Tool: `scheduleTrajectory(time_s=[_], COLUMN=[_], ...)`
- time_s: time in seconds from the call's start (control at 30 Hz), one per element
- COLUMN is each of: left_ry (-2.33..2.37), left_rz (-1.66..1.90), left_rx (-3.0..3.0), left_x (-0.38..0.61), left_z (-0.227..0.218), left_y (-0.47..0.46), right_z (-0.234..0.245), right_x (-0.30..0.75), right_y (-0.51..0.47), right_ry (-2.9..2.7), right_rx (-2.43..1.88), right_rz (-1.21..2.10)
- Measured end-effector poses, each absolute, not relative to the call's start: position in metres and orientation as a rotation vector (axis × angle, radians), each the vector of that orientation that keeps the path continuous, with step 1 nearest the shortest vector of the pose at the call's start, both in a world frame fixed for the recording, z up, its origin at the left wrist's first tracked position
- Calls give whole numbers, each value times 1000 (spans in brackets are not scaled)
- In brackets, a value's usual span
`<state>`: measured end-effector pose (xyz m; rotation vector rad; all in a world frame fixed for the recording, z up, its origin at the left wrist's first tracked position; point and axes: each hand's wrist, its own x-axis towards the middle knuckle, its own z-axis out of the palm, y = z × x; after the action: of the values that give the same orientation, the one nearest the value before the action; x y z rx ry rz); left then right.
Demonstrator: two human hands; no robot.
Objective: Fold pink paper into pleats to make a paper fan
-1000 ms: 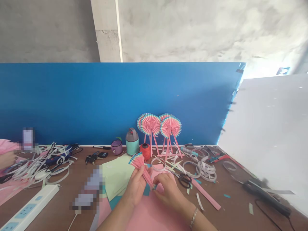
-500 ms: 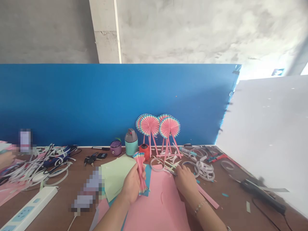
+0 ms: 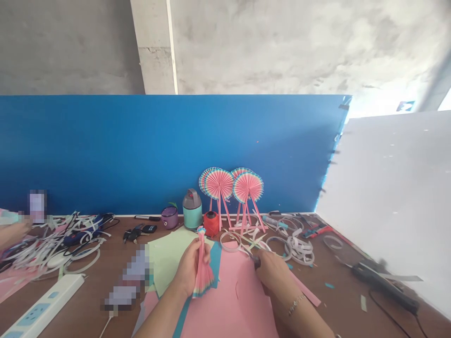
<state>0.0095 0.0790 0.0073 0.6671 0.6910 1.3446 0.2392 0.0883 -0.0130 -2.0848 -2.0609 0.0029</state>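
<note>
My left hand point(image 3: 190, 267) is closed around the middle of a pleated pink paper fan point(image 3: 203, 279) with blue and pale striped edges. The fan stands upright, narrow at the top and spread at its lower end. In my right hand point(image 3: 273, 272) is a pair of dark-handled scissors point(image 3: 254, 258), its blades pointing up and left. My fingers hide most of the handles. Under both hands lies a pink paper sheet point(image 3: 229, 300). Beside it are a blue sheet point(image 3: 217, 263) and pale green sheets point(image 3: 169, 253).
Pink paper wheels on stands point(image 3: 219, 184) stand near the blue partition point(image 3: 158, 150). A teal flask point(image 3: 192, 217), a red container point(image 3: 211, 223) and a purple pot point(image 3: 169, 217) are at the back. Paper strips point(image 3: 299, 249) lie right. Far left, another person's hand point(image 3: 12, 234) shows.
My right hand has lifted the scissors from among the strips and drawn them back slightly. The fan in my left hand has turned, its lower end now fanning wider and its top narrower.
</note>
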Motion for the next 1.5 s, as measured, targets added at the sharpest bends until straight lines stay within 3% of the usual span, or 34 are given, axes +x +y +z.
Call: scheduleTrajectory(time_s=[0.07,0.3,0.37,0.53,0.6,0.77,0.93,1.1,1.5], left_ry=[670,688,690,777,752,704,730,764,928], left_rz=[1328,1347,1376,1349,1341,1302,1265,1204,1046], left_rx=[678,767,786,758,781,828,824,882,1235], left_x=[8,4,4,2,1,-1,-1,2,10], left_z=[9,6,5,8,8,8,7,10,26], left_y=[80,84,83,81,80,82,84,80,66], right_z=[-13,-11,-9,-6,-4,5,13,6,15], right_x=[238,235,237,240,239,249,270,247,208], right_y=[91,103,103,94,90,87,89,91,69], right_ry=[-2004,-1557,-1626,-1854,-1870,-1962,-1886,-1570,-1882], right_rx=[-2001,-1631,-1642,-1942,-1982,-1828,-1237,-1023,-1060], right_rz=[132,1041,988,235,257,1152,1803,1585,1077])
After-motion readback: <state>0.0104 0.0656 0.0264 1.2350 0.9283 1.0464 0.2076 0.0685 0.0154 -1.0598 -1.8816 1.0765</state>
